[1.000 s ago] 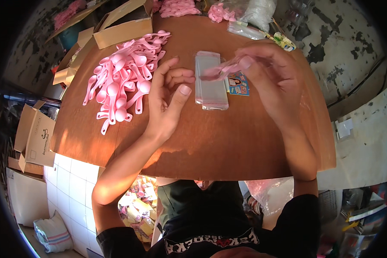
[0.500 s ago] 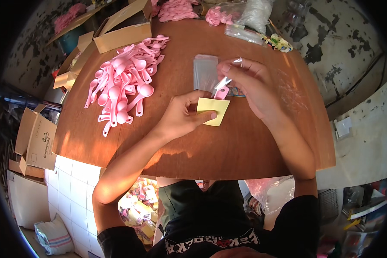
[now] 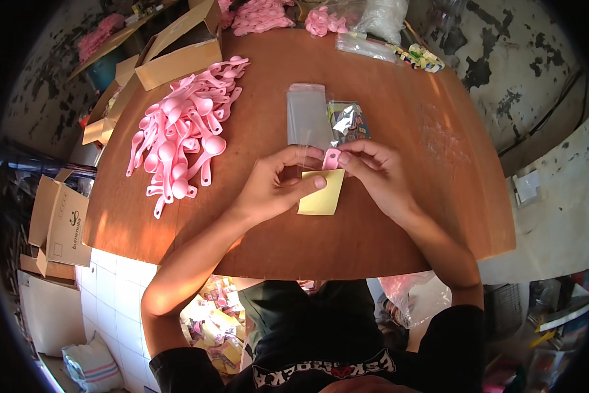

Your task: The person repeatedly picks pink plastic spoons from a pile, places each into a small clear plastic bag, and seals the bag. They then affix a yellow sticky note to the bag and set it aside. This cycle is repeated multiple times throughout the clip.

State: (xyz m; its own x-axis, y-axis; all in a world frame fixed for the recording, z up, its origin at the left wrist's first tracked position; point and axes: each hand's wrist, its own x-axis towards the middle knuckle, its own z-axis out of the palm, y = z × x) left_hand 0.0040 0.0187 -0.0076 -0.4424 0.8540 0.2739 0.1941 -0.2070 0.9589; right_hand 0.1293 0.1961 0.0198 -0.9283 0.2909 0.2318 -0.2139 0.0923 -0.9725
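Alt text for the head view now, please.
The left hand pinches a yellow card, a pink handle end showing above it; the right hand is at that handle, over a brown table. Pink spoons lie heaped at left, clear bags beyond the hands.

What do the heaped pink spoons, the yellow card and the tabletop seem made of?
Pink spoons: likely moulded plastic, smooth and satiny, with soft highlights on the bowls.
Yellow card: probably paper or thin card, matt, with straight edges.
Tabletop: perhaps varnished wood or veneer, brown with a faint sheen.

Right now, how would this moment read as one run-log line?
left hand: holding yellow card; right hand: at pink spoon; beyond: clear sleeves
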